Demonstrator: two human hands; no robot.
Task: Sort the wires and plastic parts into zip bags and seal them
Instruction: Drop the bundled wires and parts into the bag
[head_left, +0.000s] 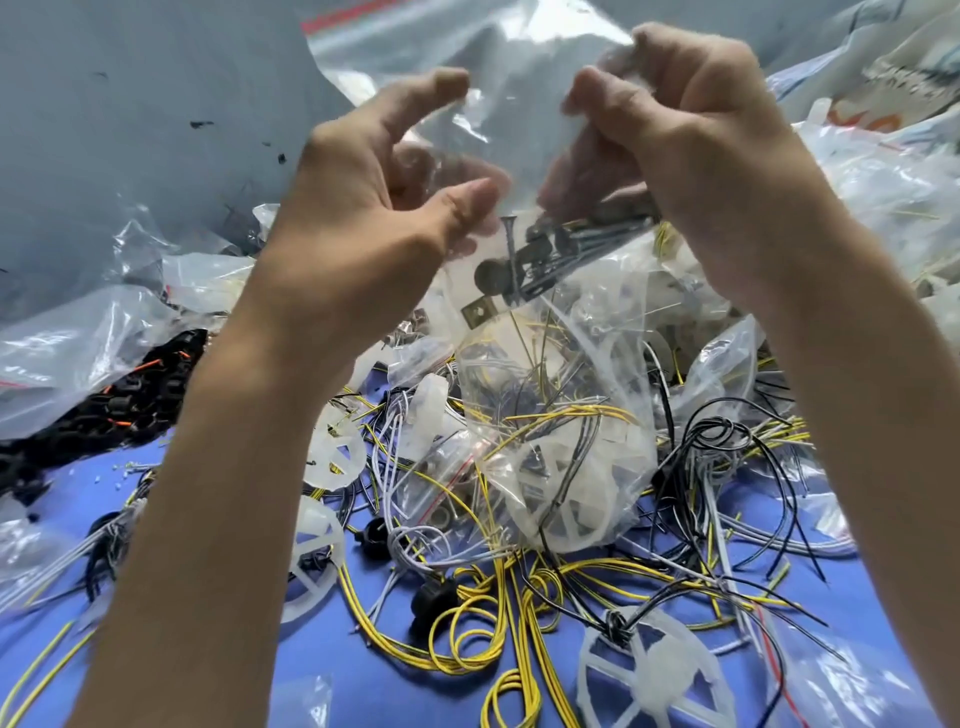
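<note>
High above the heap, both hands hold one clear zip bag (498, 62) up in the air, its red-striped mouth at the top. The left hand (374, 171) curls its fingers behind the film with the thumb in front, pinching it. The right hand (691, 135) pinches the other side between thumb and bent fingers. Dark screws (511, 254) and metal bits sag in the bag's bottom. Below, yellow wires (467, 623), white plastic wheels (670, 670) and a second filled bag (571, 415) lie on the blue table (395, 691).
</note>
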